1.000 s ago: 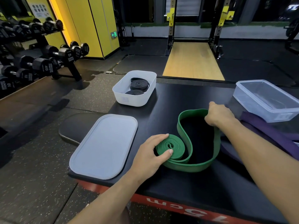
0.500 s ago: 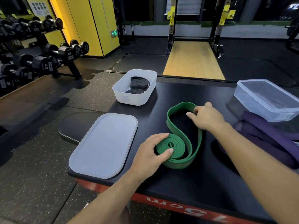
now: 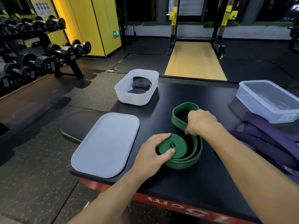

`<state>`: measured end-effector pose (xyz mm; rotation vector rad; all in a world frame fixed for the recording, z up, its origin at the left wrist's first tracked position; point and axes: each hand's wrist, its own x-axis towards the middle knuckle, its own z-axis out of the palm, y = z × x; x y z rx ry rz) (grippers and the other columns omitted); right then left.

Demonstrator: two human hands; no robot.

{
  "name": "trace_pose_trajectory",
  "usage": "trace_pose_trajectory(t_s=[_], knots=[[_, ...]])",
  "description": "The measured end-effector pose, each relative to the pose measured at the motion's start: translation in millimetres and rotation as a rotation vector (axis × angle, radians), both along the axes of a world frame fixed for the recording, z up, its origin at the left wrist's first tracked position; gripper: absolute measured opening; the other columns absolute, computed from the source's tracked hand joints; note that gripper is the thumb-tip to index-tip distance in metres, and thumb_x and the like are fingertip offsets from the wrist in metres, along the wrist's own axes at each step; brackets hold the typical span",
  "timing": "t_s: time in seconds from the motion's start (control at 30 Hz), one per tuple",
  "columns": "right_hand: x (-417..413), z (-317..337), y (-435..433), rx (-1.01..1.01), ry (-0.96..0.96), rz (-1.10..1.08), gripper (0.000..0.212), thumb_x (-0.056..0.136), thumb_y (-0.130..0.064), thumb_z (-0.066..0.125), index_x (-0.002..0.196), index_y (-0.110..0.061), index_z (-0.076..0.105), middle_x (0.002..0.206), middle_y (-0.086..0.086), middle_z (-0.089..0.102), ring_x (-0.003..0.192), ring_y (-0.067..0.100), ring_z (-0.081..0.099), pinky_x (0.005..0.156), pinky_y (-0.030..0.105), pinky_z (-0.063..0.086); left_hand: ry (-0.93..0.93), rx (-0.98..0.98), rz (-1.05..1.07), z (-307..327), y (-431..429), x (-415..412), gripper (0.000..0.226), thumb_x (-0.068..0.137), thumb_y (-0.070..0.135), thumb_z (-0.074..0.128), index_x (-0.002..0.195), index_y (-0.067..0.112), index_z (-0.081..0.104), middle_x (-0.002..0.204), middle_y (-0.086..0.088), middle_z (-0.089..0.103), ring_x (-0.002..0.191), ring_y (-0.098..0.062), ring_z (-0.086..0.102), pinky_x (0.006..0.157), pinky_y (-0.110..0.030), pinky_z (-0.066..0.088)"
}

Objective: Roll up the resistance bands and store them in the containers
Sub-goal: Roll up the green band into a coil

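Gripping the coiled end of the green resistance band [image 3: 176,147] with the left hand [image 3: 152,152], right hand [image 3: 201,122] pinching its loose loop, white container [image 3: 140,99] holding rolled black bands [image 3: 141,84] beyond.

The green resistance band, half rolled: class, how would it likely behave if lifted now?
Probably floppy: the unrolled tail of the green resistance band lies in a loose loop. The coil would likely spring open if released, since the left hand pinches it. Likely grippy, not slippery: its surface looks matte.
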<state>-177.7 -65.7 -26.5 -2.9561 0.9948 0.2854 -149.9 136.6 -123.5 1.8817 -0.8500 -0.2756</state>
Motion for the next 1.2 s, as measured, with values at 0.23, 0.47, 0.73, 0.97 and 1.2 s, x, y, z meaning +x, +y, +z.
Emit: trace_pose_trajectory(t_s=[0.23, 0.47, 0.73, 0.97, 1.2], knots=[[-21.0, -6.9, -27.2, 0.037, -0.145, -0.171, 0.029, 0.083, -0.024, 0.083, 0.091, -0.011, 0.059, 0.083, 0.007, 0.051, 0.081, 0.032, 0.051, 0.071, 0.035, 0.046, 0.013, -0.001, -0.001, 1.4, 0.4, 0.4, 0.050, 0.092, 0.031, 0.078, 0.139, 0.032, 0.063, 0.134, 0.025, 0.060, 0.127, 0.010, 0.052, 0.103, -0.005, 0.036], [-29.6, -23.6, -29.0, 0.150, -0.263, -0.234, 0.070, 0.085, -0.060, 0.073, 0.132, -0.017, 0.044, 0.131, 0.017, 0.049, 0.113, 0.043, 0.059, 0.089, 0.044, 0.049, 0.011, -0.006, 0.000, 0.1, 0.3, -0.6, 0.050, 0.092, 0.030, 0.078, 0.139, 0.032, 0.064, 0.134, 0.024, 0.061, 0.127, 0.009, 0.054, 0.103, -0.005, 0.037], [-36.2, -11.9, -31.5, 0.179, -0.103, -0.184, 0.080, 0.073, -0.093, 0.052, 0.097, -0.017, 0.063, 0.081, 0.003, 0.073, 0.053, 0.019, 0.071, 0.072, 0.032, 0.057, 0.007, -0.001, 0.003, 1.2, 0.6, -0.3, 0.050, 0.092, 0.030, 0.078, 0.139, 0.031, 0.063, 0.134, 0.024, 0.061, 0.126, 0.010, 0.053, 0.102, -0.004, 0.037], [-29.5, -9.9, -33.4, 0.417, -0.056, -0.202, 0.081, 0.070, -0.083, 0.070, 0.089, -0.004, 0.069, 0.064, 0.008, 0.074, 0.052, 0.021, 0.073, 0.079, 0.037, 0.062, 0.009, -0.003, 0.003, 1.7, 0.3, -0.9, 0.049, 0.092, 0.029, 0.078, 0.139, 0.032, 0.064, 0.133, 0.025, 0.061, 0.125, 0.010, 0.054, 0.101, -0.004, 0.037], [-27.4, -10.7, -45.1, 0.235, -0.098, -0.212, 0.058, 0.074, -0.068, 0.079, 0.079, -0.011, 0.071, 0.051, 0.001, 0.069, 0.047, 0.015, 0.070, 0.081, 0.030, 0.057, 0.008, -0.004, -0.001, 2.7, 0.5, -0.6, 0.049, 0.092, 0.030, 0.078, 0.139, 0.032, 0.064, 0.134, 0.024, 0.062, 0.127, 0.009, 0.053, 0.103, -0.006, 0.038]])
